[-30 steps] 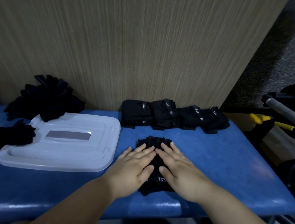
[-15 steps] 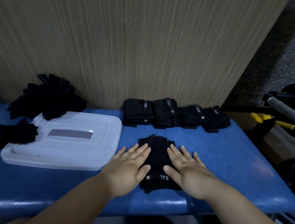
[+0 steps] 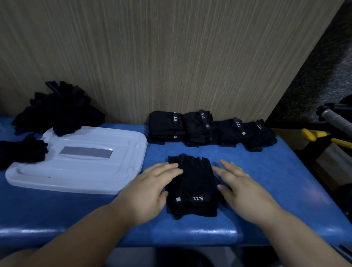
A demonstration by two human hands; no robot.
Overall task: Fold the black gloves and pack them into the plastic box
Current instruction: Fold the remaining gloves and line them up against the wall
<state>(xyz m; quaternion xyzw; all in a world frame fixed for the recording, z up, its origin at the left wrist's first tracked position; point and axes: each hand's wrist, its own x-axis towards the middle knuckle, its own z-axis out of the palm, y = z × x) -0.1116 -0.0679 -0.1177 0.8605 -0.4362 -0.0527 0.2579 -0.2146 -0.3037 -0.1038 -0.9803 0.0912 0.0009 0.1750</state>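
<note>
Both hands have slid outward off the middle of the black glove pair (image 3: pixel 194 184): smoothing looks done, fold next | left hand (image 3: pixel 151 186) flat, fingertips on the pair's lid-side edge | right hand (image 3: pixel 244 192) flat, grasping nothing, at the far edge | pair lies just right of the white plastic lid (image 3: pixel 78 167) | folded gloves (image 3: pixel 209 130) behind it.

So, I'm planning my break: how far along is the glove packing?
Done: four folded bundles sit in a row by the wall. In hand: left hand and right hand rest flat beside another glove. Left: two loose piles near the plastic lid are unfolded, and nothing visible is packed yet.
</note>
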